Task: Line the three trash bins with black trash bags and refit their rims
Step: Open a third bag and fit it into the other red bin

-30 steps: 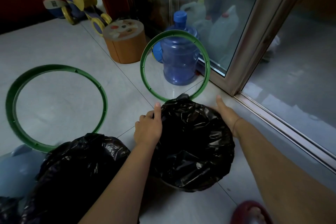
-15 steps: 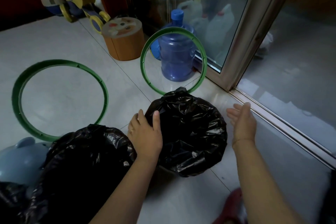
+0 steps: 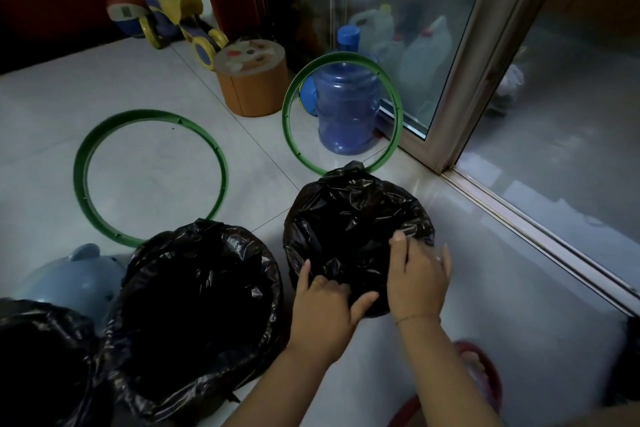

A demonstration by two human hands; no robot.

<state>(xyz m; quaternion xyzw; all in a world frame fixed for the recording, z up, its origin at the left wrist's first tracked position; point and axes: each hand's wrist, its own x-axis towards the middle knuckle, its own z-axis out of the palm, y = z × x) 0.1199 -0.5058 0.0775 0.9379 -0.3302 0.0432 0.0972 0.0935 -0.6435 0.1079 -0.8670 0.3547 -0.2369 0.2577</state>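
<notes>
Three bins draped in black trash bags stand on the pale tiled floor: the right bin (image 3: pixel 356 218), a middle bin (image 3: pixel 197 308) with its bag spread open, and a third bin (image 3: pixel 38 364) at the bottom left corner. My left hand (image 3: pixel 325 305) pinches the bag at the right bin's near edge. My right hand (image 3: pixel 417 277) lies flat on the same bag beside it. One green rim (image 3: pixel 83 163) lies flat on the floor to the left. A second green rim (image 3: pixel 287 111) stands on edge behind the right bin.
A blue water jug (image 3: pixel 346 107) stands behind the upright rim, next to an orange round box (image 3: pixel 252 80) and a toy scooter (image 3: pixel 166 17). A sliding glass door frame (image 3: pixel 464 80) and its floor track run along the right. A pale blue toy (image 3: pixel 76 274) sits at the left.
My right hand has come in from the right side of the bin onto the bag's near edge. My left hand has slid toward me along the bag and closed on it.
</notes>
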